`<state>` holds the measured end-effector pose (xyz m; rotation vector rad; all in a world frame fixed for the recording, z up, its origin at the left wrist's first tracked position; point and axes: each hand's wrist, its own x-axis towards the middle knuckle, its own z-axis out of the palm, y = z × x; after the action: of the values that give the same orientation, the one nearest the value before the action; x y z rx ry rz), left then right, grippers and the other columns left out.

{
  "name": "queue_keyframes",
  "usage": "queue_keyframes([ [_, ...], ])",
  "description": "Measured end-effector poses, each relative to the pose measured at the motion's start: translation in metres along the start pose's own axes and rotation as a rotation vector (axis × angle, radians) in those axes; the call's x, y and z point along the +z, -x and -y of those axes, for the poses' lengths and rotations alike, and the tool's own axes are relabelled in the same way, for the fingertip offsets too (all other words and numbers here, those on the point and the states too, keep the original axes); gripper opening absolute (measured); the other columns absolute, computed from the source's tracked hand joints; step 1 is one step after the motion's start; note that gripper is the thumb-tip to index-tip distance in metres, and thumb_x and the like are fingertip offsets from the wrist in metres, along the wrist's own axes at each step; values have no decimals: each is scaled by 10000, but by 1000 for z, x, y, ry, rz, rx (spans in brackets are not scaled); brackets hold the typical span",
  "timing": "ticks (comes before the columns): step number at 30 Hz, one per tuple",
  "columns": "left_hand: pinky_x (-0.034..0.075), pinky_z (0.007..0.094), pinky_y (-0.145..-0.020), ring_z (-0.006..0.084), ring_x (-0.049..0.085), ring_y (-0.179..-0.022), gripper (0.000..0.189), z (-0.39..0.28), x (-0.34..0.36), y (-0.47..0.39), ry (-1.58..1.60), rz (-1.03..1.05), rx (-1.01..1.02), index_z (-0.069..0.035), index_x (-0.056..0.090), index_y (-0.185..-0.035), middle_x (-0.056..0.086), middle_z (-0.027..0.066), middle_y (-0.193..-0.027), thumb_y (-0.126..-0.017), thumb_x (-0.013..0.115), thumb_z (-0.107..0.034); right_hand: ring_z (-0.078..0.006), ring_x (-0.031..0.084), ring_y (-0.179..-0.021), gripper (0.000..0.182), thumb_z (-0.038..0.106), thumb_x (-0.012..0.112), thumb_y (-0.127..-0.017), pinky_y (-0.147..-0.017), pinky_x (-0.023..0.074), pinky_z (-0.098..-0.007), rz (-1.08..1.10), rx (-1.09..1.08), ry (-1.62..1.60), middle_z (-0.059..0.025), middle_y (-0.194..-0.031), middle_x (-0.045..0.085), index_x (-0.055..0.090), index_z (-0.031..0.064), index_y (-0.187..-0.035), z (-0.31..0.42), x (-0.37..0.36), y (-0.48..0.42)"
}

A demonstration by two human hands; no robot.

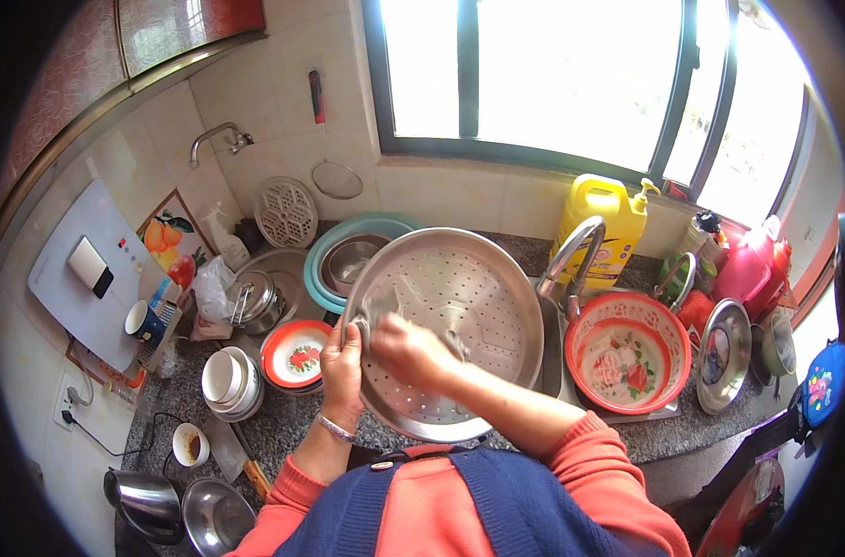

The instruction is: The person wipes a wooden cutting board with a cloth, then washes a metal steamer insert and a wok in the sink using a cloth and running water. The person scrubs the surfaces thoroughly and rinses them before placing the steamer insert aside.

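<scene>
A large round metal steamer tray (478, 299) with many small holes is tilted up in front of me, above the counter and the left part of the sink. My left hand (343, 365) grips its left rim, thumb on the near side. My right hand (412, 351) is blurred and presses a greyish cloth (380, 306) against the tray's inner left side. The cloth's exact shape is blurred. Right of the tray, a red patterned enamel basin (627, 355) stands in the sink under the curved faucet (572, 264).
Stacked white bowls (222, 376), floral plates (298, 354) and a cleaver (226, 449) lie to the left. Teal basins (318, 278) stand behind. A yellow pump jug (596, 230) is by the window; a metal lid (724, 355) leans at the right.
</scene>
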<state>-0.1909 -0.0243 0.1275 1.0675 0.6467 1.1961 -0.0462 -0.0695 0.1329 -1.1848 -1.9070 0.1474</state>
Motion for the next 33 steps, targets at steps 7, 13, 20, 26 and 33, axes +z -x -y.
queue_keyframes([
  [7,442,235,-729,56,507,-783,209,-29,-23,-1,-36,-161,115,-36,608,-1045,570,-37,-876,-970,538,-218,-367,608,-720,155,67,622,-742,-633,531,-437,301,277,272,-162,-930,529,535,34,-867,1,-36,61],
  [13,425,216,-738,47,495,-790,244,-36,-20,16,-133,-129,81,-17,613,-1102,583,-41,-895,-966,543,-208,-408,592,-847,209,76,602,-771,-749,512,-452,-266,608,494,-228,-1026,512,543,-10,-952,-70,-73,11],
  [20,428,232,-861,73,523,-960,358,-13,-9,12,-75,30,70,-14,552,-1261,605,2,-1086,-964,547,-214,-366,604,-864,121,50,570,-772,-728,526,-438,-91,-39,72,-172,-1016,540,563,39,-892,-14,-16,-44],
  [26,438,236,-816,62,528,-876,276,-32,-31,5,-58,-144,177,-29,599,-1147,604,-22,-979,-968,542,-232,-331,625,-846,110,109,631,-765,-716,515,-407,469,29,-209,-125,-975,559,602,72,-864,10,-19,49],
  [33,435,233,-800,58,515,-858,277,-38,-18,11,37,-111,48,-32,615,-1127,604,-22,-954,-967,544,-247,-383,570,-836,203,41,606,-757,-704,508,-446,-438,245,343,-190,-966,509,546,32,-950,-45,-68,6],
])
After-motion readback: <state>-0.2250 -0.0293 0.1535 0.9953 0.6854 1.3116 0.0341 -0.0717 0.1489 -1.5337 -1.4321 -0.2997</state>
